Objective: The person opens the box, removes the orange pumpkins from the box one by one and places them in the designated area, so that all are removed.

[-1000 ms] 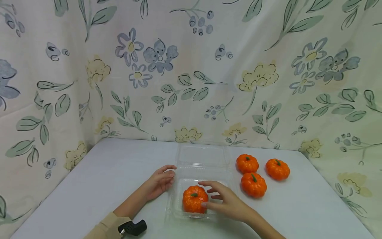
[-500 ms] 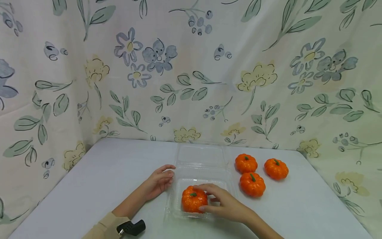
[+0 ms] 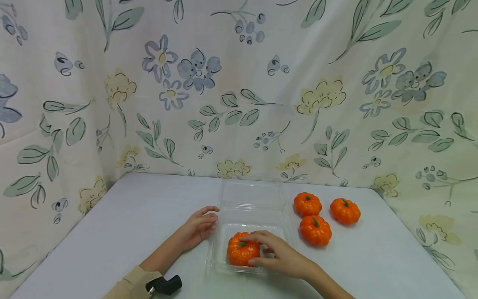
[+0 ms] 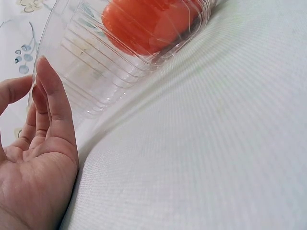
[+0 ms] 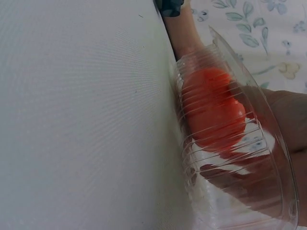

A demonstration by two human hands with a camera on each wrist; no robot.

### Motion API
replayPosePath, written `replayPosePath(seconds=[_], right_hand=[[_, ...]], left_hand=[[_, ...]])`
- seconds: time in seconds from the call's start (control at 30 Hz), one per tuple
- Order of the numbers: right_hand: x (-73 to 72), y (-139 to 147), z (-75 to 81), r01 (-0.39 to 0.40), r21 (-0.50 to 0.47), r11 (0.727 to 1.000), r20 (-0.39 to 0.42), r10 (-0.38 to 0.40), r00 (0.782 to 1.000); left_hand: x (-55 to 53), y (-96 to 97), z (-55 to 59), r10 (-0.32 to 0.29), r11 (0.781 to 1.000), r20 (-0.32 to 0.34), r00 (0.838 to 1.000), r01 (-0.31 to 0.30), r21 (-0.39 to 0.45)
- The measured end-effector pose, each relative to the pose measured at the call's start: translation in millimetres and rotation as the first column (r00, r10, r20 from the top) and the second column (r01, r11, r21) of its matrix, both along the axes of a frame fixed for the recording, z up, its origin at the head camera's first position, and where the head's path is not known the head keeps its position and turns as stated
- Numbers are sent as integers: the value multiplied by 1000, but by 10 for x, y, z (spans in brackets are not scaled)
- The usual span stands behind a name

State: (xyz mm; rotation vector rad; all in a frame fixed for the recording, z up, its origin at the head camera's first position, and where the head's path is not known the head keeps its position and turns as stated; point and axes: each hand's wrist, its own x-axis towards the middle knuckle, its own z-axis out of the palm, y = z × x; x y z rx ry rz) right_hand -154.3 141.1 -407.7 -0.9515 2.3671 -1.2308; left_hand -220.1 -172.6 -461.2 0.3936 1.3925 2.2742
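A small orange pumpkin point(image 3: 237, 254) with a green stem sits at the front of a clear plastic clamshell container point(image 3: 274, 227), whose lid point(image 3: 252, 194) lies folded back. From the right, my right hand point(image 3: 281, 256) reaches over the container's wall and grips this pumpkin, fingers over its top and thumb at its near side. The right wrist view shows the pumpkin and fingers through the ribbed clear wall. My left hand point(image 3: 198, 229) rests on its side at the container's left edge, fingers loosely bent, holding nothing. In the left wrist view its fingertips point(image 4: 48, 72) are by the rim.
Three more orange pumpkins stand right of the container: a rear one point(image 3: 308, 204), a nearer one point(image 3: 315, 231) and one farther right point(image 3: 345, 211). They rest on a white table point(image 3: 157, 199) backed by a floral curtain point(image 3: 239, 83). A black device point(image 3: 164, 285) is on the left wrist.
My right hand has moved slightly left, its fingers coming from beside the pumpkin onto its top and side. The left hand and the pumpkins stay put.
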Motion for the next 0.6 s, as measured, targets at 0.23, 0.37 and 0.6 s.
replayPosePath(seconds=[0.23,0.37,0.6], right_hand=[[-6,-8,-1,10,-49,999,-16,-11,1000],[-18,-10,8,30,-64,997,11,-29,1000],[-22,-20,16,96,-57,994,85,-91,992]], left_hand=[[2,-1,2,1,1000,0,1000,-1,-4],[3,-3,2,-2,1000,-2,1000,2,0],[2,-5,4,-2,1000,0,1000,2,10]])
